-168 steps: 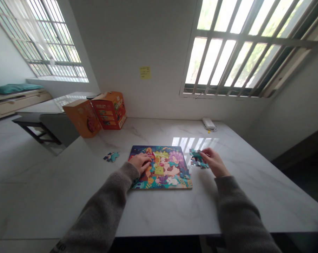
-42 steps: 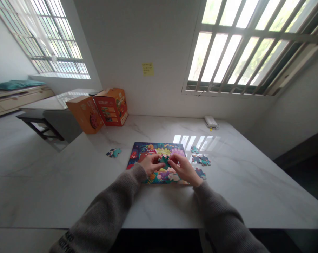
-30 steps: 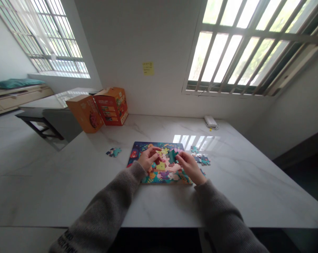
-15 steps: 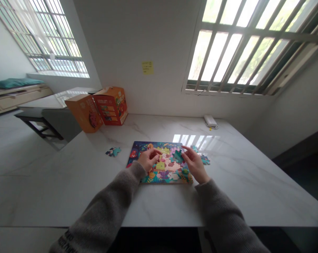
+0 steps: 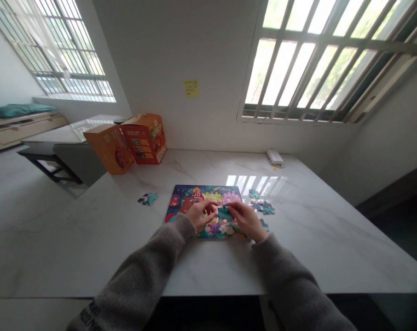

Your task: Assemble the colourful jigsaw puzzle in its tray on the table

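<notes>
A colourful jigsaw puzzle point(image 5: 186, 202) lies flat on the white marbled table, partly covered by both hands. Between the thumb and fingers of my right hand point(image 5: 246, 219) is a teal puzzle piece point(image 5: 224, 213), held over the right half of the picture. My left hand point(image 5: 202, 216) is over the middle of the puzzle, its fingers curved with a gap between thumb and forefinger. Its fingertips come close to the teal piece's left side; whether they touch it I cannot tell. Loose puzzle pieces point(image 5: 266, 208) lie right of the puzzle, one partly behind my right wrist.
More loose pieces point(image 5: 148, 198) lie left of the puzzle. Two orange-red boxes point(image 5: 144, 140) stand at the table's back left. A white device with a cable point(image 5: 275, 157) sits at the back right by the wall, and a yellow note point(image 5: 191, 88) is stuck above.
My right hand has carried the teal piece left and slightly down, toward the puzzle's middle. My left hand has shifted a little right and down, closer to the piece.
</notes>
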The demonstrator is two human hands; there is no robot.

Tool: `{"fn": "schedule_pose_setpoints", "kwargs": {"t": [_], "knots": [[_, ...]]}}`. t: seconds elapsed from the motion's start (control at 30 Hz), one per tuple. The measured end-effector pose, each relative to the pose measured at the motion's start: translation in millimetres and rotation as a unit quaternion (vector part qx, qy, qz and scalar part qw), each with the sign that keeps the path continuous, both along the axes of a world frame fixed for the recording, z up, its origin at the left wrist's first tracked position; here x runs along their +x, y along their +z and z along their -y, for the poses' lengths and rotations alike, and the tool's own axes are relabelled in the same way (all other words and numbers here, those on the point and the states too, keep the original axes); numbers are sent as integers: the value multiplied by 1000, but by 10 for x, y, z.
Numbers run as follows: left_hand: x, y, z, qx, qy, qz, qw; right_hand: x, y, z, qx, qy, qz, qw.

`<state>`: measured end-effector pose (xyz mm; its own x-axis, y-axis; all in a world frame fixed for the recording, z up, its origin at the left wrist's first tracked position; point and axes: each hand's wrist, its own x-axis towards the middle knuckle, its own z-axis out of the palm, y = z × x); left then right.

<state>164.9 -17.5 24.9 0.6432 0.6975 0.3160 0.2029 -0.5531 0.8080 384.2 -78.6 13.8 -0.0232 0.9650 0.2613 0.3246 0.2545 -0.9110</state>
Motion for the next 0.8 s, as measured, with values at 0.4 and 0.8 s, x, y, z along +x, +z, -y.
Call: {"fn": "schedule_pose_setpoints", "kwargs": {"t": [0.4,0.8], "knots": [[11,-53,-18,204,24,-128,970,72,27,9,16,-40,-7,999],[161,-73,30,193,39,-224,955,539,-11,170,134,-74,231,961]]}}
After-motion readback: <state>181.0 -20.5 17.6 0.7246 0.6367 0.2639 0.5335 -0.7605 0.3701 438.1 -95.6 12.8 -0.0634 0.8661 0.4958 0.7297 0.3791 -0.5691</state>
